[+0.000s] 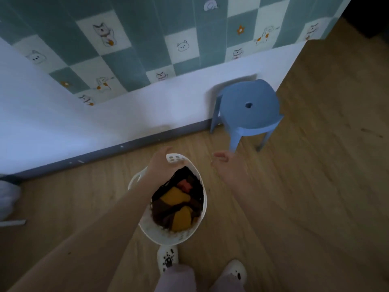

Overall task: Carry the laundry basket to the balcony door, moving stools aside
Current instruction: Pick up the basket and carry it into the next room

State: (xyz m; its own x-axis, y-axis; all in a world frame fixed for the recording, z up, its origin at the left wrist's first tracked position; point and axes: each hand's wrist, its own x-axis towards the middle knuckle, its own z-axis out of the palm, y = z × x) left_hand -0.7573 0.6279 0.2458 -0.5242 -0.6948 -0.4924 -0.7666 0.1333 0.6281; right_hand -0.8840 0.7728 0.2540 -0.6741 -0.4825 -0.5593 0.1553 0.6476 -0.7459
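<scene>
**Basket held by its far rim, blue stool ahead by the wall**

Head view: I look down at a wooden floor (315, 186). My left hand (162, 163) is clenched over the far rim of a white laundry basket (197, 224), which sits just in front of my feet and seems tilted toward me; I cannot tell whether it touches the floor. Inside lie dark, yellow and red clothes (179, 203). My right hand (225, 165) is released, fingers spread, empty, just right of the basket and not touching it. It reaches toward a blue plastic stool (248, 110), which stands upright near the hand, against a white wall (84, 123). Higher up, the wall carries teal and white checked paper (134, 45) with small cat drawings. Two white slippers (168, 258) show at the bottom edge.
</scene>
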